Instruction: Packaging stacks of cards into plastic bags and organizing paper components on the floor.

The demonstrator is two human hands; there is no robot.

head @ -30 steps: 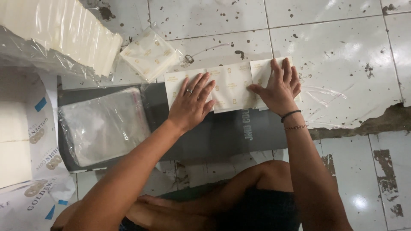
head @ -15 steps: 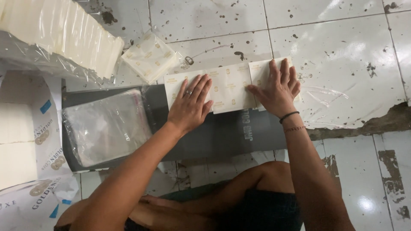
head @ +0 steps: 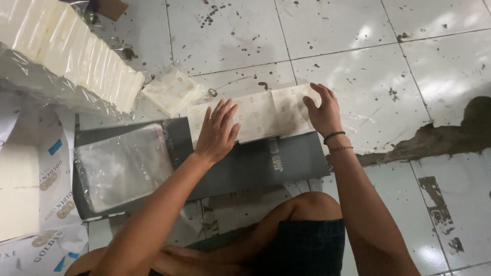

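Observation:
A row of white paper packets point(head: 261, 116) lies across the far edge of a dark grey board point(head: 255, 163) on the tiled floor. My left hand point(head: 217, 132) rests flat on the left end of the row, fingers spread, a ring on one finger. My right hand point(head: 323, 108) cups the right end of the row, its fingers curled over the packets' edge; two thin bracelets circle that wrist. A stack of clear plastic bags point(head: 123, 166) sits on the left part of the board.
One sealed packet in plastic point(head: 173, 91) lies on the floor beyond the board. A long wrapped block of white packets point(head: 71, 53) stretches at upper left. Printed white wrappers point(head: 43, 199) lie at left. My bent knee point(head: 307, 204) is below the board. Floor tiles are chipped at right.
My right hand has shifted from lying flat on the right packets to gripping their right end. The left hand stays pressed on the left end.

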